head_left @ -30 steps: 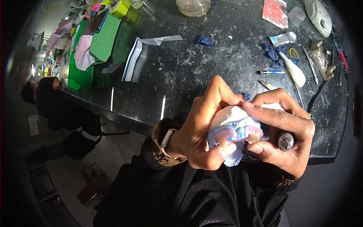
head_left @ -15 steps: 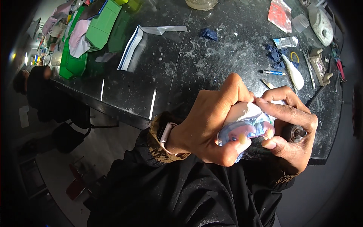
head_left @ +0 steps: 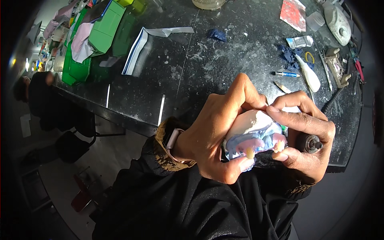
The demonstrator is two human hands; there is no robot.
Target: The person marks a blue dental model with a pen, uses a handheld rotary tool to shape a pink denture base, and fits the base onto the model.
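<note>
Both my hands hold a white plaster dental cast (head_left: pixel 256 134) with pink and blue wax and a few teeth along its lower edge. My left hand (head_left: pixel 218 132) wraps around its left side, thumb pressed beneath the teeth. My right hand (head_left: pixel 306 134) grips the right side, index finger laid across the top. A round metal handpiece tip (head_left: pixel 309 143) pokes out of my right palm. The cast is close to my chest, just in front of the dusty black workbench (head_left: pixel 208 60).
On the bench lie a white squeeze bottle (head_left: pixel 311 76), a blue pen (head_left: pixel 285 74), blue rag scraps (head_left: pixel 290 54), a red sheet (head_left: pixel 294 10), green trays (head_left: pixel 96 36) at the far left and a folded white paper (head_left: pixel 136 50). Another person (head_left: pixel 34 90) sits at left.
The cast and both hands have shifted slightly up and right in view. My right index finger now lies across the cast's top, and my left thumb sits under the teeth.
</note>
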